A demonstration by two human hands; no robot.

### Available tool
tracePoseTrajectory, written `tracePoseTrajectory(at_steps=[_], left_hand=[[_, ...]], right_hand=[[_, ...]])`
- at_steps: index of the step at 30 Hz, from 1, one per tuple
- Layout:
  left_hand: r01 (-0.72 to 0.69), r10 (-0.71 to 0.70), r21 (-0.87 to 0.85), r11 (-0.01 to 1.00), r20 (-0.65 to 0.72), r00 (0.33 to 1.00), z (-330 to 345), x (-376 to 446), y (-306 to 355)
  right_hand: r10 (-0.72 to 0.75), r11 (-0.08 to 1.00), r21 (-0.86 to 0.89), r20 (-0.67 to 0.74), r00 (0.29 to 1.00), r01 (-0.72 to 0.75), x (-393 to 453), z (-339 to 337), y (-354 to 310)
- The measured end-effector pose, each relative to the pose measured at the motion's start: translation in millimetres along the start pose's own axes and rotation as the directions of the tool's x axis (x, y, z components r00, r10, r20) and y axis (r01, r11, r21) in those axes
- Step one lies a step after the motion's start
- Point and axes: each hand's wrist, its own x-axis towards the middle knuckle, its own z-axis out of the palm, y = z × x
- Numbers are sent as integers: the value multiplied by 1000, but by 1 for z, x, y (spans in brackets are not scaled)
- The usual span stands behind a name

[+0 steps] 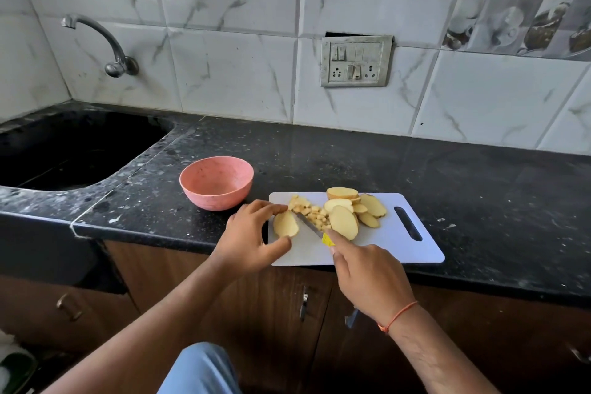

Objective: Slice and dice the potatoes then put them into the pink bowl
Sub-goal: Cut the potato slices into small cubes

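Resting on the near edge of a black speckled stone counter (415, 163), a white rectangular plastic cutting board (390, 243) with a slot handle on its right side carries the cut potato. The left hand (252, 240) pinches a single oval potato slice (285, 224) between fingertips and thumb at the board's left edge. The right hand (371, 278) grips a small knife with a yellow handle (311, 227), forefinger stretched along its top, blade pointing far-left and lying just right of the pinched slice. A small heap of pale diced potato pieces (311, 213) sits just beyond the blade, and a fanned pile of round potato slices (351, 209) overlaps to its right. A round pink plastic bowl (216, 182) stands on the counter, just beside the board's far-left corner. A dark sink (73, 150) lies to the far left, beneath a curved metal tap (102, 41) on the marbled tile wall.
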Motion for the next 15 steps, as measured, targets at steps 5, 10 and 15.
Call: tracePoseTrajectory(at_steps=[5,10,15], left_hand=[[-30,26,95,995,42,999,3,3,1],[40,-46,60,997,101,994,-9,6,-11],[13,-18,53,998,92,996,-9,5,-12]], right_hand=[[44,985,170,1,999,-43,-3,1,-3],[44,976,213,30,999,-49,-5,0,-14],[43,986,161,25,999,-47,0,0,-24]])
